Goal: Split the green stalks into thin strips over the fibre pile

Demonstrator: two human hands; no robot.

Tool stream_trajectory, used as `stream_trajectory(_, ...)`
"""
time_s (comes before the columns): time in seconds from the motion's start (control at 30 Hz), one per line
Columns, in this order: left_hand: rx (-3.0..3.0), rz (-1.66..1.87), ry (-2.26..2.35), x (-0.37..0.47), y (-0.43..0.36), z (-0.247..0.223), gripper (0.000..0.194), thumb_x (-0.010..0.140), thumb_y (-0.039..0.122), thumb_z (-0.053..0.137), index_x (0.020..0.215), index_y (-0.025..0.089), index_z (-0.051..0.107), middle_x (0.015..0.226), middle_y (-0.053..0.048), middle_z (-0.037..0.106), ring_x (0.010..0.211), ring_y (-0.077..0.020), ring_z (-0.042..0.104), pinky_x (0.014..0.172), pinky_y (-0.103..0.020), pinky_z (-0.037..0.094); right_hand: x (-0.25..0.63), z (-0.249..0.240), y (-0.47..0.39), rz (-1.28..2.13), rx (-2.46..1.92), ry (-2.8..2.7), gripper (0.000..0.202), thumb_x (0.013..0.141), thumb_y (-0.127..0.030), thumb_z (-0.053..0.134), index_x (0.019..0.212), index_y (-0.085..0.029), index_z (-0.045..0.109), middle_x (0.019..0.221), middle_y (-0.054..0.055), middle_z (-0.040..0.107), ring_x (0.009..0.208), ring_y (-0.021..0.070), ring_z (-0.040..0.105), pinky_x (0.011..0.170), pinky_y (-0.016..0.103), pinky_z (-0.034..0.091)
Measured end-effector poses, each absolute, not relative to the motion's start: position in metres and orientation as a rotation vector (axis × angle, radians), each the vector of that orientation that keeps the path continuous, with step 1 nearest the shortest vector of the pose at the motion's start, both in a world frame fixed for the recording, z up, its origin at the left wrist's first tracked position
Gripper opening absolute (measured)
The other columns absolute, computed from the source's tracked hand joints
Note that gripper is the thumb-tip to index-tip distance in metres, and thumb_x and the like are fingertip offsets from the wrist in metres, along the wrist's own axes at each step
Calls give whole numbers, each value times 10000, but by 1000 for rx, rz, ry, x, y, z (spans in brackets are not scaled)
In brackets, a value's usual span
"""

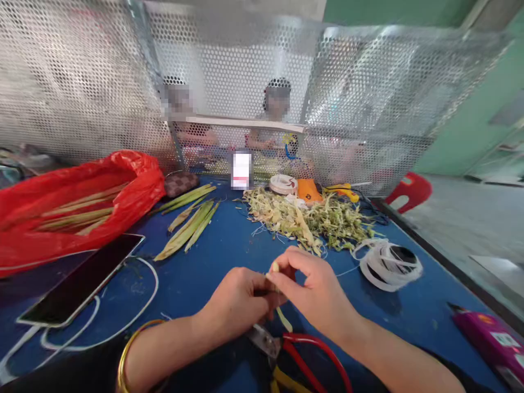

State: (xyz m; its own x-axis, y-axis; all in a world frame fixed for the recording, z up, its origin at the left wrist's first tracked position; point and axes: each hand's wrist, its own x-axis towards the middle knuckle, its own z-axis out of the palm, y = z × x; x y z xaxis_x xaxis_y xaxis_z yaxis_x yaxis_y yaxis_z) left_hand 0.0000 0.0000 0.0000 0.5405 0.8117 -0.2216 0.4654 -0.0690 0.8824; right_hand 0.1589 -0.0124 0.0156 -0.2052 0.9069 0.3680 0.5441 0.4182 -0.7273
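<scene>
My left hand (pixel 241 297) and my right hand (pixel 315 289) meet above the front middle of the blue table (pixel 229 234). Between the thumb and fingers of both hands is a thin, pale green plant strip (pixel 284 319), its loose end hanging below them. The fingers hide most of it. Just beneath lie red-handled scissors (pixel 311 346), partly covered by the hands, with a yellow-handled tool (pixel 286 379) at the bottom edge. A gold bangle (pixel 125 355) circles my left wrist.
On the left are a red bag (pixel 143 169) of stalks, a phone (pixel 82 278) with a white cable and green stalks (pixel 192 226). Plant scraps (pixel 339 221), white ribbon (pixel 387 267) and a purple box (pixel 487 335) are on the right. People sit behind the perforated screen (pixel 245 65).
</scene>
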Motion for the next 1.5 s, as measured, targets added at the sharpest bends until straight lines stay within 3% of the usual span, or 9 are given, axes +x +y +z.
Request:
stream_trajectory(0.2, 1401, 566, 1128, 1, 10, 8, 245, 733, 299, 545, 574, 139, 640, 530, -7, 627, 487, -119, 547, 476, -202, 394, 162, 17, -22, 108, -1073, -1933, 99, 834, -106, 559, 782, -190, 569, 731, -8, 642, 682, 123, 590, 692, 262, 426)
stream_trajectory(0.37, 1086, 657, 953, -1, 14, 12, 224, 725, 296, 636, 859, 138, 719, 673, -29, 692, 580, -134, 610, 612, -243, 475, 160, 9, -24, -277, -969, -2073, 137, 851, -78, 548, 891, -188, 618, 790, 9, 696, 719, 131, 640, 863, 345, 378)
stream_trajectory(0.47, 1008, 698, 888, -4, 16, 14, 257, 730, 261, 658, 952, 144, 716, 784, -57, 721, 653, -145, 641, 678, -258, 489, 161, 7, -23, -341, -977, -2083, 143, 855, -83, 540, 895, -189, 627, 813, 7, 704, 768, 136, 648, 931, 372, 339)
stream_trajectory(0.6, 944, 723, 841, -7, 17, 17, 266, 715, 195, 657, 970, 146, 713, 753, -57, 723, 638, -144, 657, 662, -247, 494, 163, 5, -21, -433, -987, -2062, 138, 848, -100, 551, 875, -203, 640, 818, 1, 702, 810, 143, 641, 956, 376, 314)
stream_trajectory(1.0, 957, 821, 980, -2, 16, 10, 384, 695, 290, 725, 1042, 130, 683, 762, -64, 709, 633, -137, 613, 639, -261, 479, 162, -7, -16, -535, -871, -2175, 189, 863, -127, 539, 997, -196, 654, 911, 29, 694, 906, 153, 620, 992, 376, 324)
stream_trajectory(1.13, 972, 810, 1018, -1, 15, 6, 364, 679, 288, 733, 1013, 148, 696, 738, -46, 709, 607, -134, 599, 632, -264, 470, 159, -9, -17, -605, -745, -2255, 150, 844, -115, 544, 923, -158, 665, 864, 39, 694, 881, 165, 621, 995, 376, 335)
stream_trajectory(1.3, 1004, 805, 1017, -1, 14, 5, 306, 630, 246, 756, 918, 145, 738, 718, -38, 709, 609, -121, 584, 630, -240, 456, 159, -4, -20, -374, -861, -2111, 91, 833, -120, 577, 868, -175, 641, 818, 23, 674, 798, 149, 611, 916, 375, 378)
stream_trajectory(1.5, 1091, 814, 975, -5, 16, 11, 280, 664, 249, 722, 928, 160, 746, 712, -54, 720, 659, -149, 609, 639, -243, 459, 156, 4, -18, 452, -1191, -1681, 145, 847, -206, 553, 704, -185, 571, 706, 10, 609, 675, 139, 575, 617, 258, 455)
